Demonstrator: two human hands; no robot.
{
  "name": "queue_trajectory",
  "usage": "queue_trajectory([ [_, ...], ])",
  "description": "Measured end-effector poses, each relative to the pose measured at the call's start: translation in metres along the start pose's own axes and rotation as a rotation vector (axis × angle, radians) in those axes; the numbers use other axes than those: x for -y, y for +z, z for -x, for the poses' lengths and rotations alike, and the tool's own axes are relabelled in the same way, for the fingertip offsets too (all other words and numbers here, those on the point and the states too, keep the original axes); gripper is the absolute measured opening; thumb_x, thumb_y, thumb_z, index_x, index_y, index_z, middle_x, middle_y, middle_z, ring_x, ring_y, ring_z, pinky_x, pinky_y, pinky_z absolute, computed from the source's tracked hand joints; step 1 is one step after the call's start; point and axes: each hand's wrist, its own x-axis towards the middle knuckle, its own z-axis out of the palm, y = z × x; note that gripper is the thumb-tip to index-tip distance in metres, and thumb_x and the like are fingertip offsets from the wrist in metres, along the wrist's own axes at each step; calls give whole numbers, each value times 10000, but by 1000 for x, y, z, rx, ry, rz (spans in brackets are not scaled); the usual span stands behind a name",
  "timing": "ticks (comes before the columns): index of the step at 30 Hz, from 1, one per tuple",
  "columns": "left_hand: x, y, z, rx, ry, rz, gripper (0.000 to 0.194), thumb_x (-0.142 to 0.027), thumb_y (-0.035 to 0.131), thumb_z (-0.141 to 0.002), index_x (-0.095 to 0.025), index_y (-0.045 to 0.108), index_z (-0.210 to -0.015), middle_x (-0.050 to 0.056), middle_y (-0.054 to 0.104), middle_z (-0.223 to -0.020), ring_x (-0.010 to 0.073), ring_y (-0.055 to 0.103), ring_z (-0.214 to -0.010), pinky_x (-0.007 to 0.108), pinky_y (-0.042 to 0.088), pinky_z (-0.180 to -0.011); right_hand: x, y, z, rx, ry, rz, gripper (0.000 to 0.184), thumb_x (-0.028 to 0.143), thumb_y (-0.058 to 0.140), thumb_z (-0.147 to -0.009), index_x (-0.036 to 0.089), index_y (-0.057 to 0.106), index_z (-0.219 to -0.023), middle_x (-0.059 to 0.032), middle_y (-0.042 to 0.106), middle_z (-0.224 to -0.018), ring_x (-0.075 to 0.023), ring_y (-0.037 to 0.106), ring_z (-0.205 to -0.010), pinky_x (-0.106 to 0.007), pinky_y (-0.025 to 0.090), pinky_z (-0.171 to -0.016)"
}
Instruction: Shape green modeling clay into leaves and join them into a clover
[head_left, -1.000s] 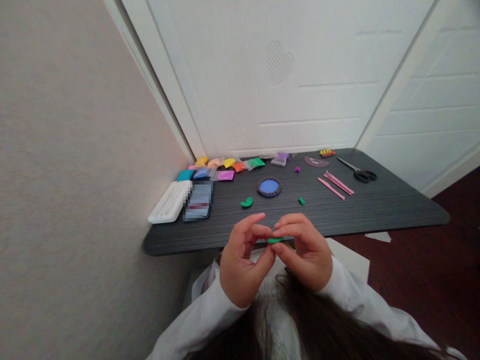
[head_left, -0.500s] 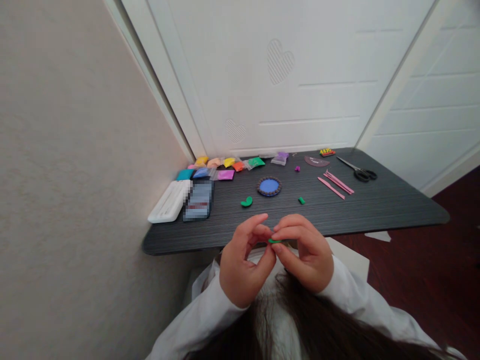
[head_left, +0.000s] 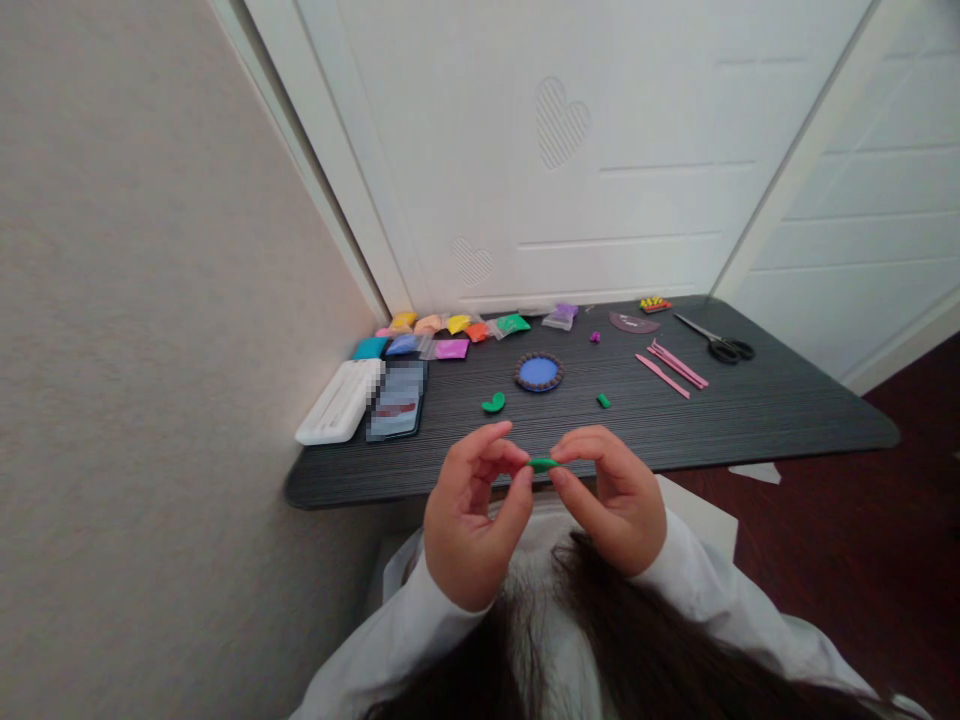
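A small green strip of modelling clay (head_left: 543, 465) is stretched between my two hands, just in front of the table's near edge. My left hand (head_left: 480, 520) pinches one end with thumb and fingertips. The other end is pinched by my right hand (head_left: 611, 500). On the table beyond lies a curled green clay piece (head_left: 493, 403), and further right a short green clay piece (head_left: 603, 401). Between them and farther back is a blue disc (head_left: 539, 372) with a beaded brown rim.
Bagged coloured clay, including a green packet (head_left: 513, 323), lines the back left. A white case (head_left: 341, 402) and a blurred-out phone-like object (head_left: 397, 400) lie at left. To the right are pink modelling tools (head_left: 677, 364), scissors (head_left: 724, 347) and a clear half-round plate (head_left: 634, 323).
My hands have moved slightly apart, the left one shifting left. More of the green clay strip shows between the fingertips, and it has risen a little. The things on the table stay put.
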Motion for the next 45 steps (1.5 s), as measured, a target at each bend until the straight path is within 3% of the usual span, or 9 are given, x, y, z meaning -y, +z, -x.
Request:
queue_trajectory([
  [8,10,-1,3,3,82,-35,528,-18,597,-683,-241,479,-1146,9,600,-857,123,591,-791,295,509,-776,-2,1,2,24,123,-8,149,120,555,-761,221,562,-870,-16,577,-826,-151,537,-806,-324,429,-743],
  [17,14,-4,6,18,169,-98,583,-6,606,-658,-247,465,-1170,17,630,-879,145,599,-797,347,496,-809,2,-1,0,47,78,7,124,126,550,-760,215,573,-844,-12,580,-784,-141,545,-753,-302,431,-694],
  [27,8,-4,2,59,89,-5,539,-19,598,-678,-245,464,-1149,3,603,-823,129,576,-756,320,482,-768,3,-1,-1,57,45,26,145,110,556,-750,216,579,-846,-12,590,-782,-141,550,-750,-301,440,-690],
  [36,8,-4,1,72,119,-5,559,-14,592,-676,-236,448,-1168,16,598,-844,139,570,-788,335,479,-785,4,-1,-3,67,-10,63,168,113,555,-749,216,586,-877,-22,613,-800,-151,566,-769,-312,466,-698],
  [45,7,-3,1,19,108,12,512,-27,597,-676,-230,469,-1128,-2,601,-807,128,576,-753,328,469,-793,2,-1,-3,52,9,69,158,136,564,-749,213,590,-884,-26,610,-798,-151,570,-765,-311,469,-697],
])
